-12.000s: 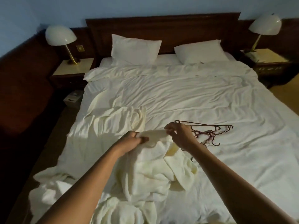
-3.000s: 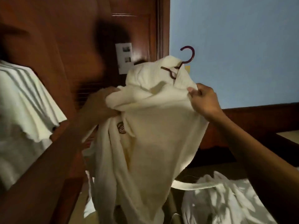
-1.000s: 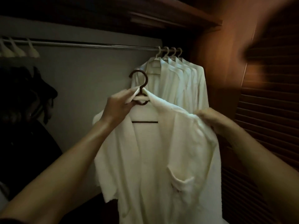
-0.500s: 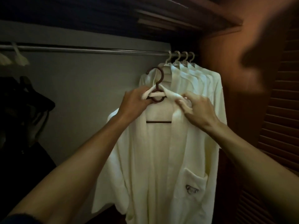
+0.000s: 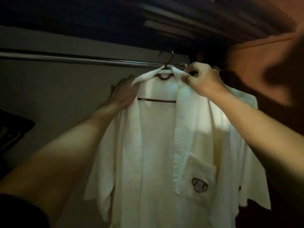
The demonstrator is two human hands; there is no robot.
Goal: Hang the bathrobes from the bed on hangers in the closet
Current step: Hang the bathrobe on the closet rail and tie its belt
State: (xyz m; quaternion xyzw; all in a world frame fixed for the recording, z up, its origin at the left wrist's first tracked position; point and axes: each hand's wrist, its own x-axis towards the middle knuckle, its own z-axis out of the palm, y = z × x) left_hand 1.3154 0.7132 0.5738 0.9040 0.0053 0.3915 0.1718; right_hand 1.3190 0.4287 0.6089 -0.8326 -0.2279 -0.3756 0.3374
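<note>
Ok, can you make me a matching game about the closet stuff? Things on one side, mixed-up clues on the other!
Things:
1. bathrobe
2. hanger
3. rod
4. right hand

Clues:
A. shiny metal, runs across the top
B. pinching the cloth
C. white
D. dark brown

Pairs: 1-C, 2-D, 3-A, 4-B

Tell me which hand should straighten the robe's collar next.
Right, probably. The right hand pinches the collar beside the hanger neck; the left hand rests open against the bathrobe shoulder, farther from it.
</note>
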